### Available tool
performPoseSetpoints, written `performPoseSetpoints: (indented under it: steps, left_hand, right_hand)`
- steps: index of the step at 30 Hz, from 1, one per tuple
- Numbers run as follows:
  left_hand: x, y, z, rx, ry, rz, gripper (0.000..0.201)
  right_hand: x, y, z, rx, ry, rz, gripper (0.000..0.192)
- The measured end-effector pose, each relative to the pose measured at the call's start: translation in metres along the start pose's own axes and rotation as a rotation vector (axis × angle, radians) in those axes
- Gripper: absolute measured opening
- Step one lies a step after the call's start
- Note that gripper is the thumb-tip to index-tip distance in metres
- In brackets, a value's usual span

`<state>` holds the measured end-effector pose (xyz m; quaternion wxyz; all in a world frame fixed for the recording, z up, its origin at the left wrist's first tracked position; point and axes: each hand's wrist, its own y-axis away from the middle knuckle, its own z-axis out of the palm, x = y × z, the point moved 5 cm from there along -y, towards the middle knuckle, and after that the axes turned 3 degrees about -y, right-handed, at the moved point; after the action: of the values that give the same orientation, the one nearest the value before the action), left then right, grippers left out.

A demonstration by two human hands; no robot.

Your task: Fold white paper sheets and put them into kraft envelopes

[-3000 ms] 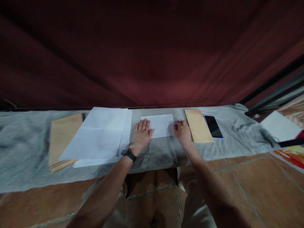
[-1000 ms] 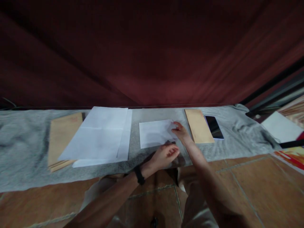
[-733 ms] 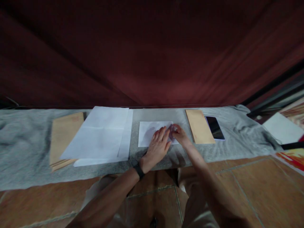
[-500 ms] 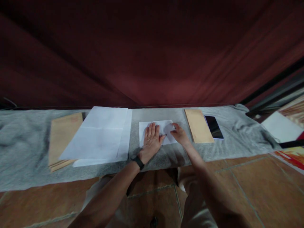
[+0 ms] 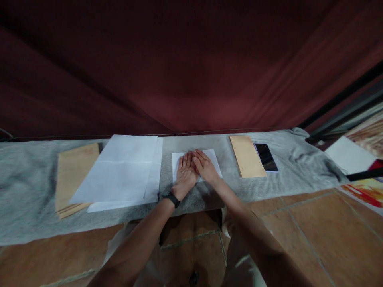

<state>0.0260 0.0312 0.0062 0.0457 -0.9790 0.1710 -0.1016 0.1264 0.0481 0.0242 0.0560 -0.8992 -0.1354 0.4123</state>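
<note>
Head view: we press left hand [image 5: 185,174] and right hand [image 5: 206,167], both open and flat, gripping nothing, on folded white paper [image 5: 216,162]; uneven pressure could skew its crease.

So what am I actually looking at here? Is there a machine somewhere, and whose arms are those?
No machine: a person wears a camera on the head, looking forward and down, so the arms are their own. The left hand, with a dark band on its wrist, and the right hand lie flat, side by side, on a small folded white paper. Neither grips anything. All rests on a grey cloth. To the left lie larger white sheets over a brown envelope; to the right, another brown envelope and a dark phone.
</note>
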Motion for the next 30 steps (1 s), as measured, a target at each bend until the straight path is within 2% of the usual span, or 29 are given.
performPoseSetpoints:
  steps: [4, 10, 15, 19, 30]
  left_hand:
    - [-0.005, -0.007, 0.005, -0.05, -0.039, -0.009, 0.062]
    - [-0.009, -0.005, 0.009, -0.027, -0.086, 0.01, 0.061]
    - [-0.014, -0.002, 0.007, 0.045, -0.093, -0.014, 0.06]
    - [-0.015, -0.002, 0.002, 0.051, -0.081, -0.035, 0.06]
    - [-0.025, 0.003, 0.001, 0.075, -0.105, -0.092, 0.062]
  right_hand:
    - [-0.002, 0.001, 0.02, -0.078, 0.132, -0.015, 0.053]
    - [0.002, 0.002, 0.022, -0.11, 0.323, -0.016, 0.055]
    - [0.011, 0.006, 0.017, -0.079, 0.484, -0.034, 0.052]
    - [0.02, 0.01, 0.01, -0.04, 0.579, -0.067, 0.05]
    - [0.035, 0.018, -0.012, -0.01, 0.648, 0.008, 0.053]
